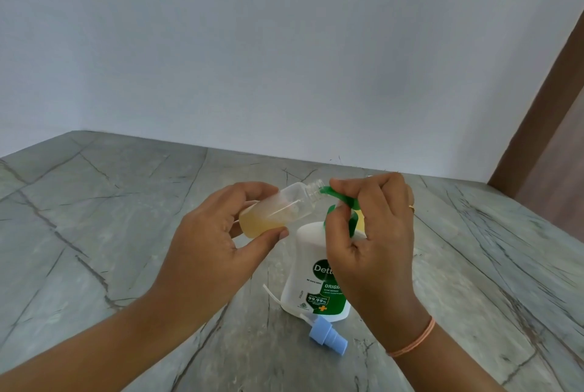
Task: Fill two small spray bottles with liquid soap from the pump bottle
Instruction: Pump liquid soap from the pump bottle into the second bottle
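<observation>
while the left hand (pixel 208 233) grips a small clear spray bottle (pixel 278 206) around its lower body, thumb under and fingers over, the bottle is tipped well off upright, its long axis running up and to the right so the open neck points at the green nozzle (pixel 336 194) of the pump bottle (pixel 316 268). the neck's mouth sits just at the nozzle tip, touching or nearly so; i cannot tell which. pale yellow soap has pooled in the low end, inside the left palm, filling perhaps a third of it.

the right hand (pixel 373 233) is curled closed over the pump head, fingertips pressing on top and thumb beside the green collar, so it looks set to push down. the pump bottle stands upright on the grey stone worktop (pixel 110 217), toward its middle, well clear of the far edge at the wall.

the coming stroke turns on that neck-to-nozzle line: if the mouth slips below or beside the tip, soap would run down the outside. the left hand does the aiming.

a blue spray cap (pixel 327 334) with its dip tube lies on its side on the worktop just in front of the pump bottle, toward the near edge. a second spray bottle is not clearly visible.
</observation>
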The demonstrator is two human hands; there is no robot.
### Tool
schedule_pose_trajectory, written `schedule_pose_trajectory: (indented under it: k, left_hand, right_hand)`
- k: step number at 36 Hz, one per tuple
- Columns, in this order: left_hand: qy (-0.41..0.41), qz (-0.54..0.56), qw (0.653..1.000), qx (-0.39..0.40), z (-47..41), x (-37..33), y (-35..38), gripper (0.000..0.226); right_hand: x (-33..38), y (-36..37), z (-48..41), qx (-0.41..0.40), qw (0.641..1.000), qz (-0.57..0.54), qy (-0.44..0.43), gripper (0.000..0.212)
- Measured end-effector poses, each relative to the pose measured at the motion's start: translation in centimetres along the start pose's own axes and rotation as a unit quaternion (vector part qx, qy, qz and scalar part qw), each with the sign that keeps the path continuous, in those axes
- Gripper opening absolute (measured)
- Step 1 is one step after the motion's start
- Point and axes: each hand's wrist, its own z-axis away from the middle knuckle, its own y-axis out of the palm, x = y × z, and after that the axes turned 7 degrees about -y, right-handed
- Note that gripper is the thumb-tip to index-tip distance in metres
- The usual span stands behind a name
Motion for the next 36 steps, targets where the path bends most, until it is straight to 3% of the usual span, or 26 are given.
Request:
schedule_pose_trajectory:
  k: [36]
  left_hand:
    - [0.007, 0.000, 1.000, -0.003, 0.0, 0.1, 0.1, 0.039]
  right_hand:
    - [0.1, -1.0, -1.1, 0.028, 1.000, -0.005, -0.008, 0.022]
